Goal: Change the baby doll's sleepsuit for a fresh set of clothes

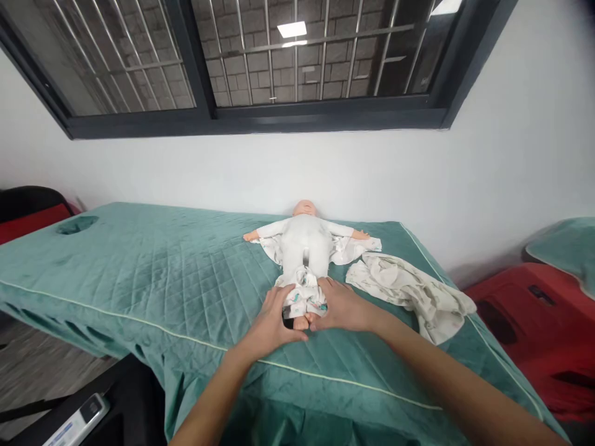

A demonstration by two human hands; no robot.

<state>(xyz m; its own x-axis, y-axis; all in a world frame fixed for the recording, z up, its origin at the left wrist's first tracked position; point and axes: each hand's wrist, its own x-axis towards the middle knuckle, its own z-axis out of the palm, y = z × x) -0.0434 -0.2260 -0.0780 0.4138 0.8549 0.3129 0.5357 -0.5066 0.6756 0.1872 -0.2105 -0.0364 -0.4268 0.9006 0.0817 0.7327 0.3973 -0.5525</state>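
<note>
A baby doll [305, 238] in white lies face up on the green quilted bed, arms spread, feet toward me. Bunched patterned cloth [304, 291] surrounds its lower legs. My left hand [274, 319] curves round the left side of this cloth, fingers at its edge and thumb near the doll's feet. On the other side, my right hand [341, 305] grips the cloth beside a foot, its fingertips partly hidden. Another piece of patterned cloth [353, 249] lies spread beneath the doll's back and arms.
A crumpled pale cloth [411, 288] lies right of the doll on the bed [176, 266]. Red chairs [525, 328] stand at the right. A white device [79, 421] rests on a black surface at lower left. Behind the bed are a wall and a barred window.
</note>
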